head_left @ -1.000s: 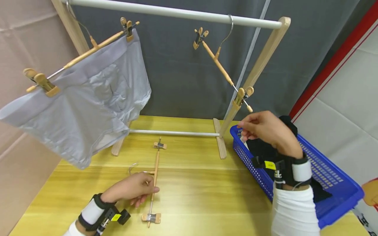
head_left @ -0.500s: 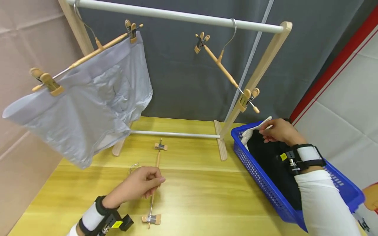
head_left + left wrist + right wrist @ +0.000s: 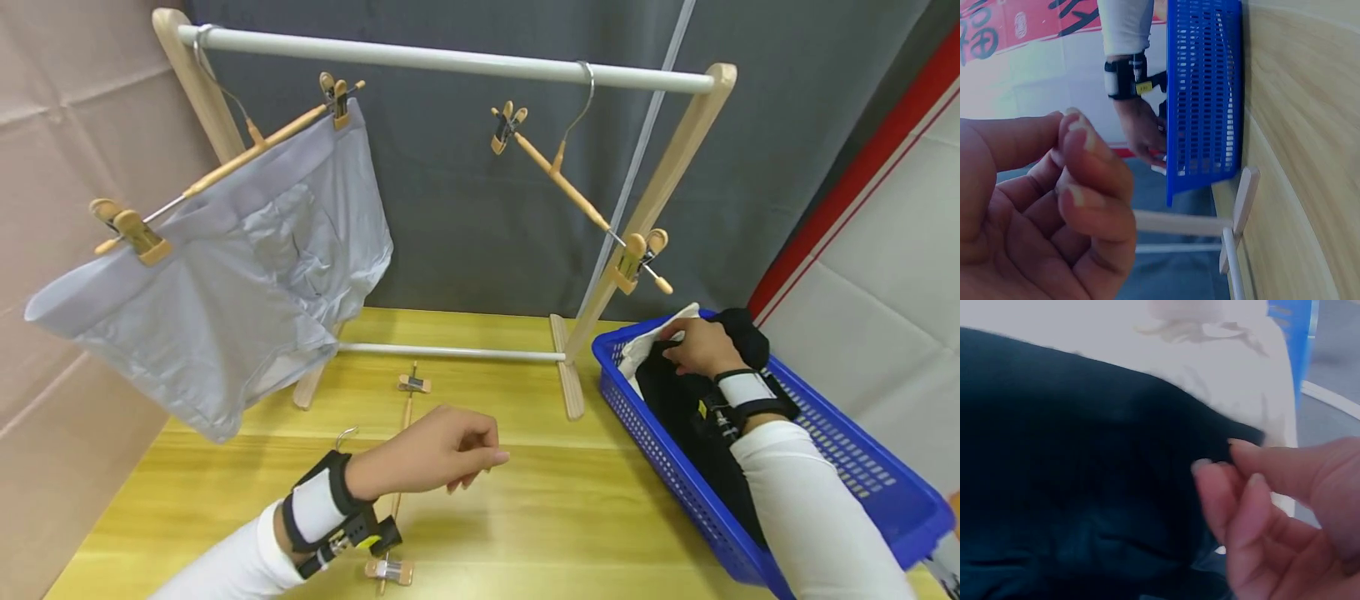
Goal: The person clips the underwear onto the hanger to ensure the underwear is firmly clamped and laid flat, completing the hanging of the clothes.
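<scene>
My right hand (image 3: 697,346) is down inside the blue basket (image 3: 645,450). Its thumb and fingers pinch the edge of a black cloth garment (image 3: 1085,450), as the right wrist view shows. Behind that garment, at the basket's far end, lies a white cloth (image 3: 637,350). My left hand (image 3: 438,450) hovers over the table with loosely curled fingers and holds nothing; its thumb is near the index fingertip in the left wrist view. Partly under the left hand and wrist, a wooden clip hanger (image 3: 408,412) lies on the table, its middle hidden.
A rack with a white rail (image 3: 450,58) stands at the back. Light grey boxer briefs (image 3: 225,267) hang clipped on a hanger at its left. A bare clip hanger (image 3: 562,179) hangs at its right, above the basket's far end. Behind is a grey curtain (image 3: 450,208).
My right hand has moved down into the basket, from the raised white cloth to the black garment. My left hand has lifted off the hanger on the table and moved right.
</scene>
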`<action>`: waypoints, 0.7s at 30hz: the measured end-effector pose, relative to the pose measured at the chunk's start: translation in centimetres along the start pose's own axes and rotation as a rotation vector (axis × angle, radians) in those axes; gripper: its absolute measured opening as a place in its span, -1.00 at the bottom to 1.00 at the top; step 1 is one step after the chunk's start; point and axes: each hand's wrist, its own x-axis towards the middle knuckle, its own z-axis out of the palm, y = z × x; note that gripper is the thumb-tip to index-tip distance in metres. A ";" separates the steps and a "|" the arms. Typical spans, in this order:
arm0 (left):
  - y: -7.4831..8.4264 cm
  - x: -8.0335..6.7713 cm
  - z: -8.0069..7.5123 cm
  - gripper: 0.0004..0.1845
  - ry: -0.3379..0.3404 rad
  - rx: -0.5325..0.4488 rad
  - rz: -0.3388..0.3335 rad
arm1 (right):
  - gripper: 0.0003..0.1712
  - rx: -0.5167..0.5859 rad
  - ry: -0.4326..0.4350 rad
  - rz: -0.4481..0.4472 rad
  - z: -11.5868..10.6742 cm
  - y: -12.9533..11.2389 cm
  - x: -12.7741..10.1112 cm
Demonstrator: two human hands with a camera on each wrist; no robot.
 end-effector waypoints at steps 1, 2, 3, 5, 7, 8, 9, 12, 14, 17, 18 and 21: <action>0.2 0.6 0.2 -0.72 -0.006 0.014 0.012 | -0.65 -0.007 0.008 0.012 0.1 0.0 -0.1; 0.4 1.2 0.4 -0.73 -0.008 0.032 0.023 | -0.68 -0.011 0.017 0.022 0.1 0.0 -0.2; 0.7 1.8 0.5 -0.73 -0.007 0.044 0.030 | -0.70 -0.018 0.022 0.021 0.0 0.1 -0.4; 1.2 2.9 0.9 -0.74 0.013 0.084 0.035 | -0.75 -0.040 0.026 0.008 -0.5 0.0 -0.8; 1.7 4.1 1.1 -0.75 0.066 0.137 0.027 | -0.78 -0.054 0.034 -0.009 -1.2 -0.2 -1.5; 1.9 4.7 1.3 -0.76 0.103 0.156 0.018 | -0.79 -0.062 0.039 -0.021 -1.6 -0.3 -1.8; 2.2 5.3 1.4 -0.77 0.139 0.161 0.004 | -0.79 -0.071 0.046 -0.036 -2.1 -0.5 -2.1; 2.6 7.4 2.1 -0.83 0.238 0.106 -0.032 | -0.80 -0.072 0.065 -0.050 -3.5 -1.5 -2.9; 2.7 9.0 2.7 -0.88 0.292 0.039 -0.036 | -0.80 -0.043 0.058 -0.052 -4.4 -2.5 -3.3; 2.8 11.4 3.8 -0.87 0.365 -0.027 -0.026 | -0.80 0.020 0.024 -0.048 -5.7 -4.0 -4.2; 2.9 12.1 4.2 -0.83 0.382 -0.052 -0.030 | -0.80 0.037 0.011 -0.053 -6.1 -4.4 -4.5; 3.2 14.1 5.5 -0.65 0.407 -0.131 -0.057 | -0.81 0.064 -0.016 -0.070 -7.1 -5.8 -5.6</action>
